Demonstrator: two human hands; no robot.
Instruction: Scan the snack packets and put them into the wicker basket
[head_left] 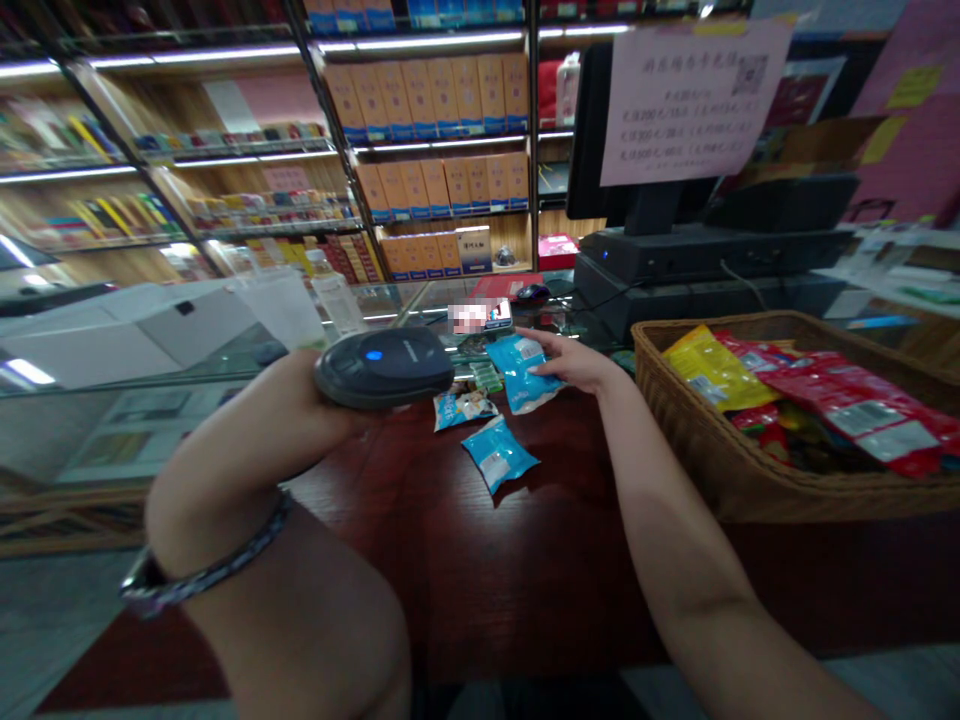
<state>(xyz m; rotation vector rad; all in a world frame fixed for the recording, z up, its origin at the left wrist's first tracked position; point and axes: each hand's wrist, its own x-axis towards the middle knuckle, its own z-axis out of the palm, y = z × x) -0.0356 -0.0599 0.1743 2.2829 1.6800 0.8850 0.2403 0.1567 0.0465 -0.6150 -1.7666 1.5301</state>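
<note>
My left hand [296,405] is closed round a dark grey barcode scanner [384,365] with a blue light on top, its head pointing right over the dark red counter [525,560]. My right hand [574,362] holds a blue snack packet [525,372] tilted up toward the scanner. Two more blue packets lie on the counter: one [498,454] nearer me, one [463,407] under the scanner's head. A bracelet sits on my left wrist.
A wicker basket [705,440] of red and yellow snack packets stands at the right. Behind it is a black till with a monitor [652,130] and a paper notice. A glass counter [187,330] and lit shelves of boxes lie beyond.
</note>
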